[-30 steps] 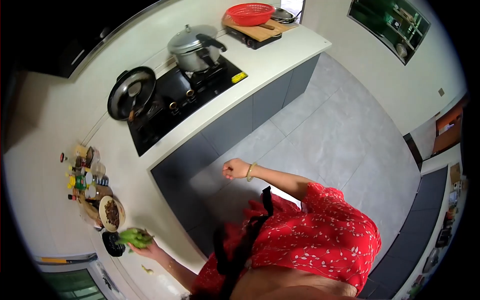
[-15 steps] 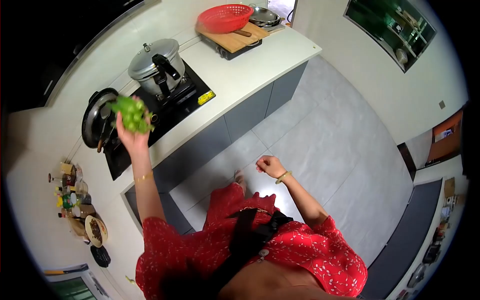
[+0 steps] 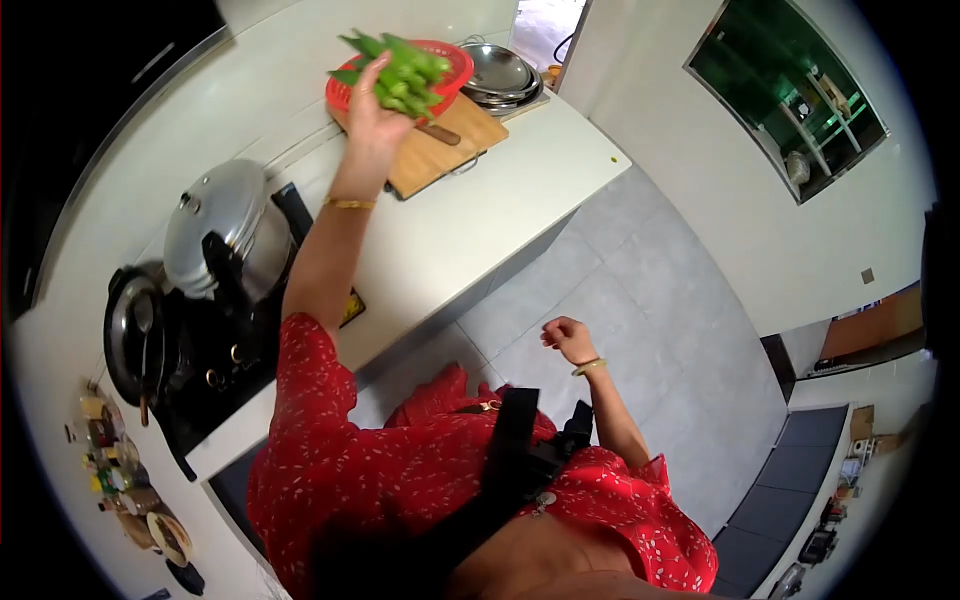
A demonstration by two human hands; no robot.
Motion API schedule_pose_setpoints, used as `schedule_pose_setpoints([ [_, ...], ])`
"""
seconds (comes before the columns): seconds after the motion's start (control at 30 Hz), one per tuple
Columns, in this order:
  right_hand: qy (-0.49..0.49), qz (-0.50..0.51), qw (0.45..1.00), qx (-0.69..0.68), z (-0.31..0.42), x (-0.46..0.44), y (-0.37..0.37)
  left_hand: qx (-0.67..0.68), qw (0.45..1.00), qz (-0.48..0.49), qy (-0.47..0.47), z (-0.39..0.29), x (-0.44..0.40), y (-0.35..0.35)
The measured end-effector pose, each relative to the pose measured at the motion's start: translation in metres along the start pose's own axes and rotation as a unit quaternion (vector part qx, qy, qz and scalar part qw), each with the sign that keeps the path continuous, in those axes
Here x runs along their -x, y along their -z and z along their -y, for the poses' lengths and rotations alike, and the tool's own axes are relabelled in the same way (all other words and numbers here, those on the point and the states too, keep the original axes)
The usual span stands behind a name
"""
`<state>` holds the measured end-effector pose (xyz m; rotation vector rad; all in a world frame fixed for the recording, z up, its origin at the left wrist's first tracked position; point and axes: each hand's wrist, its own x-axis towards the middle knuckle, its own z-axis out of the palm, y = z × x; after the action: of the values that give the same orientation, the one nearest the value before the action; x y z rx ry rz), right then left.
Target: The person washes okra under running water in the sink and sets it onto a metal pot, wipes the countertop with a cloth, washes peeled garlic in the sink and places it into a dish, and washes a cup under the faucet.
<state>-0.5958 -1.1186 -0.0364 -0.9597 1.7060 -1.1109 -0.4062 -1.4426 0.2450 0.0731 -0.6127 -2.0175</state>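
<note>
My left hand (image 3: 378, 122), stretched out to the upper left, is shut on a bunch of green vegetables (image 3: 405, 80). The bunch is over the red basket (image 3: 455, 68); whether it touches the basket I cannot tell. Below the basket lies a wooden cutting board (image 3: 425, 165) with a brown handle (image 3: 438, 133) showing on it. My right hand (image 3: 566, 338) hangs over the floor at the middle, its fingers curled and nothing visible in them.
A pressure cooker (image 3: 225, 230) and a black wok (image 3: 135, 330) stand on the stove at the left. Stacked metal pans (image 3: 497, 72) are beside the basket. Bottles and jars (image 3: 118, 470) line the wall at lower left, near a bowl (image 3: 168, 538).
My left hand has carried the green bunch from the lower left counter, past the stove, to the red basket. The view has shifted, and my right hand appears farther right.
</note>
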Motion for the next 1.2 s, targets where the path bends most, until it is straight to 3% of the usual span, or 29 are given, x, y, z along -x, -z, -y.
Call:
schedule_pose_setpoints([
  [0.13, -0.048, -0.044, 0.998, -0.023, -0.014, -0.039, 0.046, 0.011, 0.994, -0.082, 0.07, 0.076, -0.083, -0.005],
  [0.2, -0.06, -0.053, 0.996, -0.033, -0.022, -0.058, 0.067, 0.039, 0.991, -0.017, 0.13, 0.118, -0.122, 0.008],
  [0.27, -0.068, -0.047, 0.996, -0.04, -0.029, -0.084, 0.09, 0.045, 0.987, -0.053, 0.146, 0.157, -0.158, 0.019],
  [0.4, -0.054, -0.021, 0.997, -0.055, -0.044, -0.16, 0.154, 0.041, 0.985, -0.113, 0.122, 0.212, -0.227, 0.048],
  [0.47, -0.051, -0.009, 0.997, -0.061, -0.05, -0.202, 0.189, -0.028, 0.998, -0.023, 0.048, 0.233, -0.278, 0.105],
  [0.53, -0.063, -0.013, 0.997, -0.043, -0.034, -0.23, 0.22, -0.025, 0.984, -0.169, 0.052, 0.234, -0.297, 0.099],
  [0.63, -0.058, -0.013, 0.998, -0.024, -0.031, -0.273, 0.263, -0.074, 0.952, -0.296, 0.015, 0.244, -0.348, 0.149],
  [0.73, -0.081, -0.002, 0.997, -0.003, -0.03, -0.304, 0.287, -0.071, 0.948, -0.308, -0.027, 0.247, -0.377, 0.207],
  [0.8, -0.096, 0.024, 0.995, 0.003, -0.03, -0.321, 0.297, -0.093, 0.917, -0.385, -0.054, 0.252, -0.388, 0.238],
  [0.87, -0.104, 0.049, 0.993, 0.011, -0.031, -0.339, 0.299, -0.114, 0.878, -0.462, -0.043, 0.244, -0.389, 0.227],
  [0.97, -0.102, 0.101, 0.989, 0.023, -0.026, -0.362, 0.291, -0.072, 0.912, -0.399, -0.064, 0.241, -0.393, 0.236],
  [1.03, -0.093, 0.138, 0.985, 0.051, -0.013, -0.375, 0.279, -0.088, 0.924, -0.366, -0.064, 0.236, -0.381, 0.201],
  [1.1, -0.08, 0.19, 0.974, 0.094, 0.009, -0.388, 0.261, -0.214, 0.909, -0.355, -0.047, 0.237, -0.383, 0.212],
  [1.2, -0.039, 0.266, 0.96, 0.075, 0.018, -0.412, 0.234, -0.464, 0.804, -0.361, -0.084, 0.236, -0.362, 0.204],
])
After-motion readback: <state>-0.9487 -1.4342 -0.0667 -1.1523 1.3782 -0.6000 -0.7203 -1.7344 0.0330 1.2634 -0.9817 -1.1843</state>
